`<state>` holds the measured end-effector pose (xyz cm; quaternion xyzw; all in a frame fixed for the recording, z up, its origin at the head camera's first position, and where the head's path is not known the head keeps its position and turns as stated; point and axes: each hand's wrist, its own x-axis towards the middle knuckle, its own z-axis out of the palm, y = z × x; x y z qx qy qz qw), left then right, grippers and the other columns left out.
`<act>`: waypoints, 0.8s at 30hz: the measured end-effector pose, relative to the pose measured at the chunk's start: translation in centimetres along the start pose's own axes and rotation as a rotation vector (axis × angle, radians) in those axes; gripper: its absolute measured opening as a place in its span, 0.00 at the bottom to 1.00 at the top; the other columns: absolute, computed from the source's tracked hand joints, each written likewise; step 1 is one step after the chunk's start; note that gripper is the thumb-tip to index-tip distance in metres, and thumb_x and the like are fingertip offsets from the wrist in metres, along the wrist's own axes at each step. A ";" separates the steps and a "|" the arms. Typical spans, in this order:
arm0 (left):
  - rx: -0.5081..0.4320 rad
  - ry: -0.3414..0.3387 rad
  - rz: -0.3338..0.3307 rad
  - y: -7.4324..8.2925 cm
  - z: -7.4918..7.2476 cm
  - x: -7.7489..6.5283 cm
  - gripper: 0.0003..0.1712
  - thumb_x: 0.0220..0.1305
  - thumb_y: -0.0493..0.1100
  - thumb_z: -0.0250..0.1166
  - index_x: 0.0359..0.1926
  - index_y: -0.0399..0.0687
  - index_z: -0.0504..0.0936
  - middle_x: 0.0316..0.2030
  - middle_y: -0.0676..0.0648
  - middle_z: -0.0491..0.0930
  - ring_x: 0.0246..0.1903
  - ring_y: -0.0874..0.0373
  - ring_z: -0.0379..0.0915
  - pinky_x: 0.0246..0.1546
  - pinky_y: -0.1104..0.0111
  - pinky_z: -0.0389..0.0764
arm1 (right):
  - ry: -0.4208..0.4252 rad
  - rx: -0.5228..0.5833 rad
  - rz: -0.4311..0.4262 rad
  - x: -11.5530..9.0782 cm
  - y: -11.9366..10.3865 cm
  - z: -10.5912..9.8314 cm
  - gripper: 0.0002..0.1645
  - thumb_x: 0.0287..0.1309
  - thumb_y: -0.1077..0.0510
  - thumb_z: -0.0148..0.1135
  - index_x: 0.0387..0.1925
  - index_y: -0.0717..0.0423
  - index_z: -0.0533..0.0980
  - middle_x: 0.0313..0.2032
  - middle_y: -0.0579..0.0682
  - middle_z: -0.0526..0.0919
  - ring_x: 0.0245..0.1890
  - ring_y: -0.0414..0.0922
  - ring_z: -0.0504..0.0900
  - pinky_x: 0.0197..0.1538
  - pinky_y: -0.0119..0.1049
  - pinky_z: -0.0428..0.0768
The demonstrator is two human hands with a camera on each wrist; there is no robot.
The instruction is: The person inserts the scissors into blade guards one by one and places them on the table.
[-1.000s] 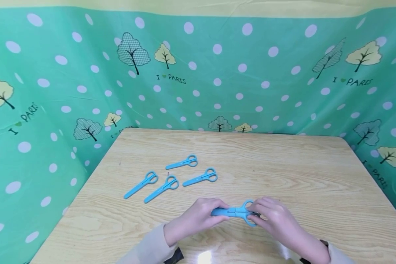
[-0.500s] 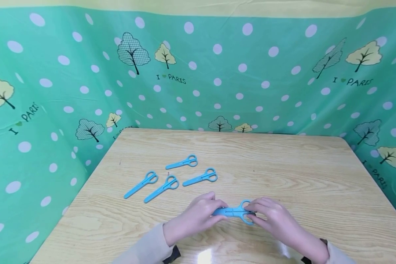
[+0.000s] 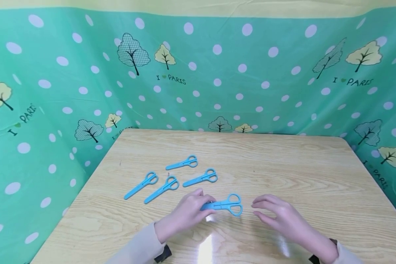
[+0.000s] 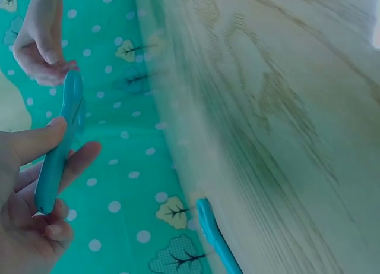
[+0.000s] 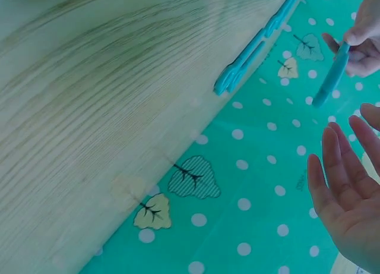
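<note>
My left hand pinches a pair of blue scissors by the blade end, thumb on one side and fingers on the other. The two finger loops point right, toward my other hand. In the left wrist view the scissors are seen edge-on between thumb and fingers. My right hand hovers just right of the loops, apart from them, fingers spread from the thumb and holding nothing. The right wrist view shows that hand with its palm up toward the camera and fingers extended.
Several more blue scissors lie on the wooden table left of centre: a back pair, one nearest my left hand, and others farther left. A green dotted cloth hangs behind the table and along its sides.
My right hand has let go of the scissors' loops and drawn slightly right. My left hand has carried the scissors a little left and up in the head view. The scissors on the table stay put.
</note>
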<state>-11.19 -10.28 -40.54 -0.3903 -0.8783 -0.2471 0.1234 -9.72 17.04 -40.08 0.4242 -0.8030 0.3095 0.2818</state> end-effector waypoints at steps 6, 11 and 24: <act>0.000 -0.001 -0.045 -1.2 -0.1 -0.6 0.12 0.49 0.45 0.67 0.35 0.44 0.81 0.25 0.55 0.78 0.23 0.68 0.56 0.22 0.84 0.61 | -0.030 -0.025 0.050 -0.8 0.5 -0.8 0.17 0.59 0.47 0.49 0.30 0.53 0.78 0.32 0.46 0.79 0.31 0.42 0.79 0.41 0.18 0.72; 0.001 0.004 -0.068 -2.1 0.0 -1.0 0.13 0.48 0.44 0.67 0.35 0.43 0.81 0.25 0.54 0.77 0.22 0.68 0.56 0.21 0.83 0.62 | -0.050 -0.063 0.096 -1.6 0.9 -1.5 0.14 0.57 0.48 0.53 0.30 0.52 0.78 0.32 0.45 0.79 0.30 0.40 0.79 0.39 0.17 0.71; -0.011 -0.023 -0.153 -3.7 0.1 -1.7 0.14 0.49 0.45 0.67 0.36 0.43 0.80 0.30 0.50 0.80 0.30 0.61 0.70 0.29 0.77 0.73 | -0.075 -0.091 0.185 -2.8 1.4 -2.7 0.15 0.33 0.66 0.69 0.29 0.50 0.78 0.31 0.43 0.79 0.29 0.35 0.76 0.36 0.15 0.70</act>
